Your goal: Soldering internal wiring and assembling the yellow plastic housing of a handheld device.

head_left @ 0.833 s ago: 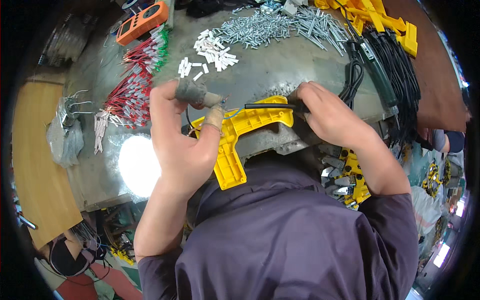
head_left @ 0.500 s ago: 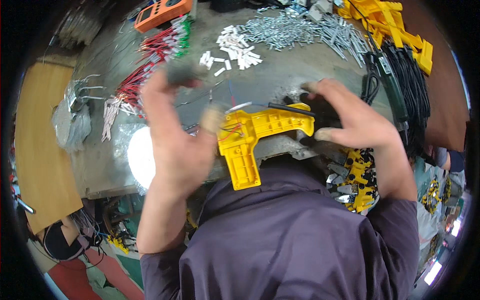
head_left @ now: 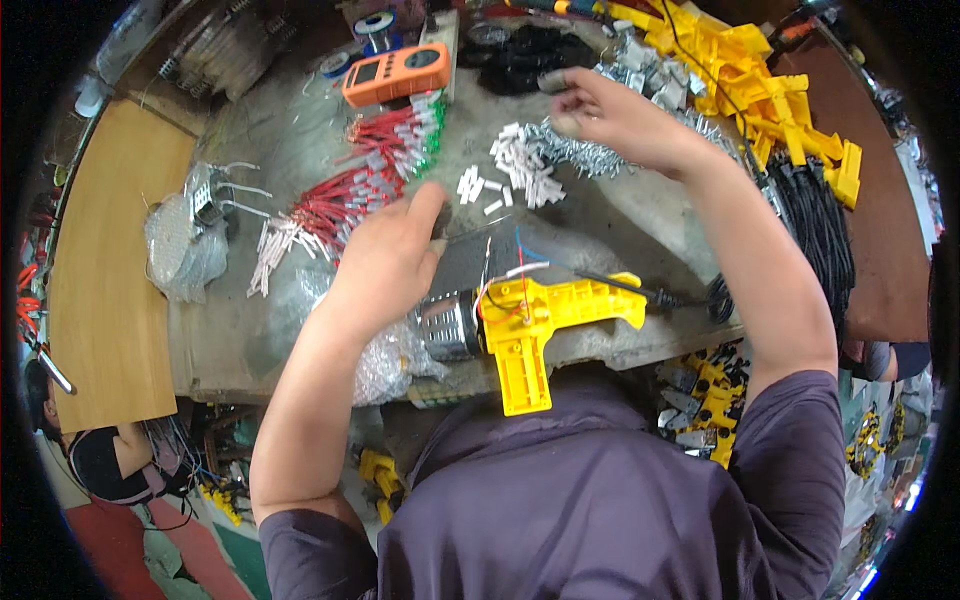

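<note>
A yellow pistol-shaped tool housing half (head_left: 522, 372) lies open side up at the table's front edge, beside my body. A silver slotted metal barrel (head_left: 449, 328) sits at its left end, and a black power cord (head_left: 665, 297) runs from its right end. Thin red, blue, black and white wires (head_left: 525, 268) stick up from it. My left hand (head_left: 385, 260) hovers left of the housing, near the red wire bundles (head_left: 345, 200), index finger and thumb apart. Stretched far forward, my right hand (head_left: 600, 112) is over the silver metal pins (head_left: 580, 153), fingers partly curled, with a gap between index finger and thumb.
White sleeves (head_left: 525, 165) lie mid-table. Behind the wires stands an orange meter (head_left: 397, 75). Far right are yellow housings (head_left: 715, 60) and black cords (head_left: 812, 235). Bubble wrap (head_left: 385, 365) lies near the barrel. Another person (head_left: 115, 465) is at lower left.
My right hand has moved from the housing's right end forward to the metal pins. My left hand has drawn away from the housing. The view has shifted, showing more of the table's far side.
</note>
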The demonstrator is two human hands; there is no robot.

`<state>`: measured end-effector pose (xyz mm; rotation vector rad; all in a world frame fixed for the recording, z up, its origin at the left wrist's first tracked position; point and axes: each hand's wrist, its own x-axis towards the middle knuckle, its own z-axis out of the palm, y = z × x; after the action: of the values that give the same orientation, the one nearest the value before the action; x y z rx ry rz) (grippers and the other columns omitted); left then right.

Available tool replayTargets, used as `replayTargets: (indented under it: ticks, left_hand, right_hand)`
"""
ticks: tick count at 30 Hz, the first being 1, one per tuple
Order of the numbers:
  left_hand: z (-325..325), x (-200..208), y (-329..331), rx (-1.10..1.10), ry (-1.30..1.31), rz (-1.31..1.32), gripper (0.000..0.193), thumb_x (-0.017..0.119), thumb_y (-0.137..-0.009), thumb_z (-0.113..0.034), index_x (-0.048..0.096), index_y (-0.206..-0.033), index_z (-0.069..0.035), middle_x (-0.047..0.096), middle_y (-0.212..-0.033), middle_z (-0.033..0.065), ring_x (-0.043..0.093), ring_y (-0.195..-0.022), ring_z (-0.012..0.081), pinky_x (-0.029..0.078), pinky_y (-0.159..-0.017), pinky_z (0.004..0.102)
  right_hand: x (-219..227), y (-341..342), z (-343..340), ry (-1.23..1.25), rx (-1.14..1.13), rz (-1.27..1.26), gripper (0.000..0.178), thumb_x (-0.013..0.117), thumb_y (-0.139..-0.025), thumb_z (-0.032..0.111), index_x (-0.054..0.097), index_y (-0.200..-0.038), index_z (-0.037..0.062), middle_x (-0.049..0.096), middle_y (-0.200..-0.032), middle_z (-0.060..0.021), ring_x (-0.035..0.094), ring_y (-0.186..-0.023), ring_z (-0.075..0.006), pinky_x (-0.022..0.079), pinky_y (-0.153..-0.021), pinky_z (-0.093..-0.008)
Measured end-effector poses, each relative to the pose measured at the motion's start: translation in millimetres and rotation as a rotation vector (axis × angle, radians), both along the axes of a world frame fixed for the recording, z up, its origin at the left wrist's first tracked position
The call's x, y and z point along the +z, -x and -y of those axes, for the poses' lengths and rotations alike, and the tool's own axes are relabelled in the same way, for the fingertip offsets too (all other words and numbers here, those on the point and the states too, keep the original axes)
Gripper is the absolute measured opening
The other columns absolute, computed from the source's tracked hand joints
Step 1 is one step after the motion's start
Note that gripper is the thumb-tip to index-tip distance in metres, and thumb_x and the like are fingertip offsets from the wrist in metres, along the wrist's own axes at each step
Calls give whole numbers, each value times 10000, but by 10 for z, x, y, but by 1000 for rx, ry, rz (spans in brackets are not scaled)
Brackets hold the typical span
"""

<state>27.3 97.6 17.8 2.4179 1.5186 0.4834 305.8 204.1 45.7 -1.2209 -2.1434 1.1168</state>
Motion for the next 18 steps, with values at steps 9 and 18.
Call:
replayTargets:
  ticks: [9, 18]
  left_hand:
    - [309, 42, -87, 249, -276, 714, 350, 608, -792, 55, 492, -1117, -7, 613, -921, 144, 623, -795, 271, 493, -727, 350]
    - [335, 13, -109, 196, -350, 608, 411, 636, -747, 44, 490, -1129, 6, 616, -926, 109, 602, -808, 216, 481, -742, 310]
  right_hand:
    - [2, 512, -1010, 191, -450, -897, 191, 532, -978, 283, 561, -1055, 111, 558, -794, 13, 549, -705, -96, 462, -619, -227]
    - [240, -350, 252, -293, -454, -792, 222, 610, -923, 227, 580, -1043, 42, 605, -811, -8, 538, -672, -71, 424, -600, -224]
